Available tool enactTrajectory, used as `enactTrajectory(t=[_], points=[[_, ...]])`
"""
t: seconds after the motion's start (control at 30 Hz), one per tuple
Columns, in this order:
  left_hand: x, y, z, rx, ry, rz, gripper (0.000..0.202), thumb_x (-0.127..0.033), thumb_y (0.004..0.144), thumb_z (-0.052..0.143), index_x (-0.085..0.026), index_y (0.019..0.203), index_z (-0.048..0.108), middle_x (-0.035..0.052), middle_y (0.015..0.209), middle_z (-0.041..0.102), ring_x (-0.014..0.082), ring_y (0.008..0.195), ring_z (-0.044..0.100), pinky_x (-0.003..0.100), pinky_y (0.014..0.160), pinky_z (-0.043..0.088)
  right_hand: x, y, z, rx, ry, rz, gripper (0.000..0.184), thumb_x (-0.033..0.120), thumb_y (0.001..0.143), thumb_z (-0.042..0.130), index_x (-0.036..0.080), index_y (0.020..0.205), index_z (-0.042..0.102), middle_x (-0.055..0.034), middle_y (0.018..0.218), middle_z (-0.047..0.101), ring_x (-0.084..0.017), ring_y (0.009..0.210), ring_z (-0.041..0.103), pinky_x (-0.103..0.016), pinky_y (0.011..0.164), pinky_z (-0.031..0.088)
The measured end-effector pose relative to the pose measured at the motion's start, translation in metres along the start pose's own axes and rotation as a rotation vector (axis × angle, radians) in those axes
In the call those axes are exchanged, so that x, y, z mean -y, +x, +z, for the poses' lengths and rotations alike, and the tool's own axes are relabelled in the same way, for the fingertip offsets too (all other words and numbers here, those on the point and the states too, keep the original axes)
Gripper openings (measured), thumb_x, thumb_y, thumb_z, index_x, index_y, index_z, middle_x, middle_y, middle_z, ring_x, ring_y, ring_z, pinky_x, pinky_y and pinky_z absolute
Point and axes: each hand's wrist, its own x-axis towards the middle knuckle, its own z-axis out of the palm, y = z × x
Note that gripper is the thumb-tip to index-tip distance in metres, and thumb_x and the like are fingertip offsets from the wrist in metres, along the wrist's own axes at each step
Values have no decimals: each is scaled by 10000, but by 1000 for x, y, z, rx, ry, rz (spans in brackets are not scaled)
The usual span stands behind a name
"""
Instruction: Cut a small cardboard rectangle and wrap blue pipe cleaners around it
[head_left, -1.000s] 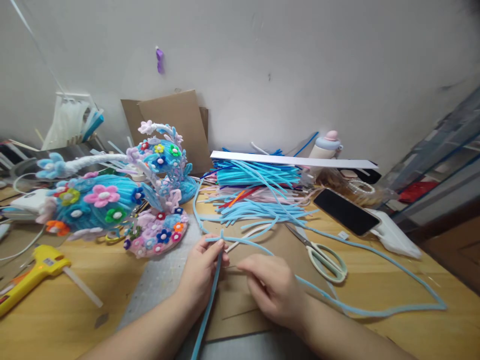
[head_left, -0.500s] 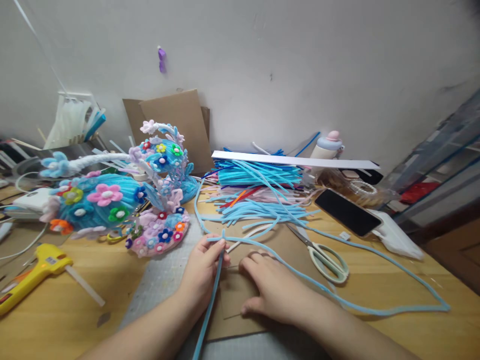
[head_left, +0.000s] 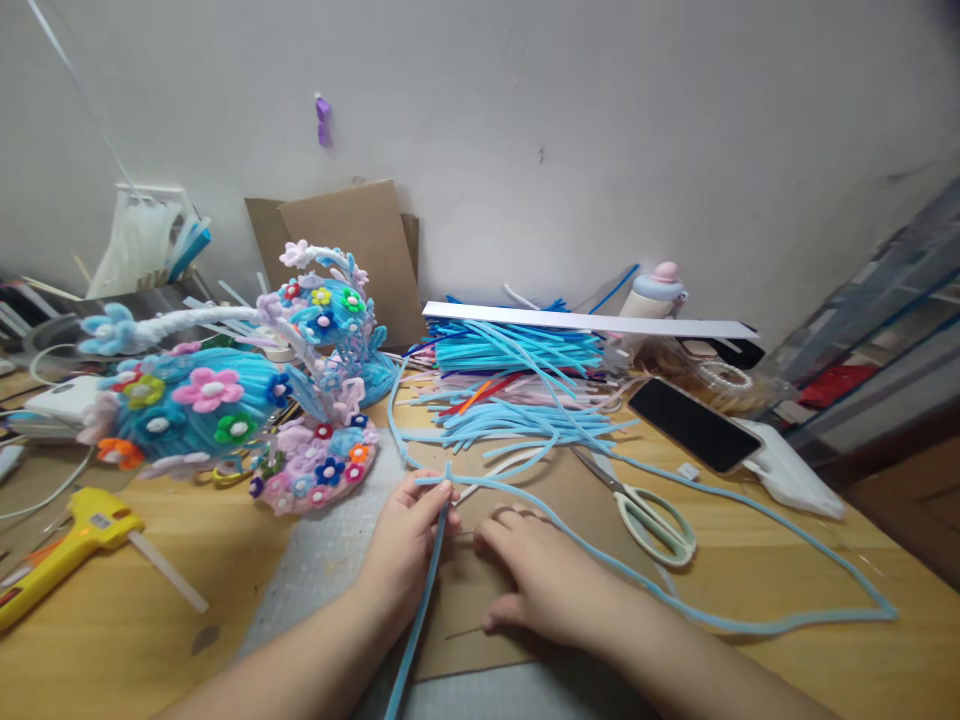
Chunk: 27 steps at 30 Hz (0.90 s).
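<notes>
left grip pinches crossed blue stems, right grip loosely spread over cardboard, scissors nearby.

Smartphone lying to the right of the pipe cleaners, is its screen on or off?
Off, by the look of it: the smartphone screen faces up and is plain black, with nothing lit on it.
</notes>
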Motion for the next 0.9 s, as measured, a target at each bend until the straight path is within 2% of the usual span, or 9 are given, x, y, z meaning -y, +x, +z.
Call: enactTrajectory(t=[0.07, 0.13, 0.2, 0.27, 0.37, 0.47, 0.6, 0.73, 0.9], points=[[0, -1, 0, -2, 4, -2, 238, -279, 706, 700, -181, 834, 525, -36, 687, 617, 59, 538, 545, 157, 519, 416, 1, 0, 0, -17, 11, -10, 542, 393, 491, 844, 215, 934, 587, -53, 971, 599, -274, 922, 543, -406, 799, 436], [-1, -1, 0, -3, 10, -4, 233, -279, 707, 698, -182, 834, 528, -38, 687, 616, 61, 539, 546, 161, 519, 417, 5, 0, -1, -80, 63, -32, 431, 356, 580, 806, 219, 922, 583, -40, 945, 598, -241, 869, 552, -366, 751, 443], [-2, -2, 1, -1, 20, -5, 220, -283, 706, 696, -176, 810, 535, -38, 686, 614, 60, 533, 541, 164, 516, 417, 10, -1, -3, -215, 160, -86, 184, 292, 745, 684, 214, 867, 570, -20, 870, 592, -186, 789, 550, -307, 687, 435], [-2, -2, 2, 4, 31, -3, 218, -288, 698, 701, -166, 782, 540, -37, 680, 610, 58, 526, 535, 167, 512, 417, 12, -2, -5, -421, 217, -147, 16, 216, 848, 544, 207, 839, 554, -19, 830, 583, -165, 776, 538, -291, 683, 420], [0, -3, 3, 7, 51, -5, 238, -294, 680, 714, -157, 784, 549, -30, 682, 609, 62, 522, 534, 170, 498, 413, 8, -1, -6, -664, 145, -134, 143, 187, 860, 504, 206, 990, 561, -70, 988, 580, -219, 945, 510, -372, 824, 392], [3, -3, 3, 14, 73, -11, 268, -295, 661, 729, -155, 808, 553, -31, 669, 603, 69, 503, 533, 182, 486, 415, -3, 5, -2, -643, 205, -87, 236, 185, 867, 490, 205, 1098, 534, -93, 1075, 557, -230, 1012, 498, -380, 862, 396], [6, -4, 3, 30, 104, -4, 267, -294, 654, 735, -158, 802, 559, -34, 651, 599, 77, 500, 539, 196, 493, 425, -10, 11, 5, -550, 383, -93, 201, 178, 886, 457, 207, 1066, 543, -70, 1011, 581, -187, 953, 538, -311, 819, 435], [6, -4, 3, 40, 120, 5, 267, -305, 649, 740, -162, 791, 565, -34, 649, 598, 78, 504, 538, 196, 492, 421, -9, 12, 6, -507, 413, -84, 176, 176, 897, 443, 209, 997, 583, -52, 928, 598, -172, 888, 558, -289, 781, 438], [8, -3, 3, 48, 129, 12, 323, -348, 625, 761, -160, 822, 588, -31, 672, 594, 80, 536, 533, 209, 525, 440, -12, 13, 6, -520, 418, -80, 163, 169, 894, 445, 209, 951, 592, -42, 888, 597, -165, 849, 560, -278, 743, 434]])
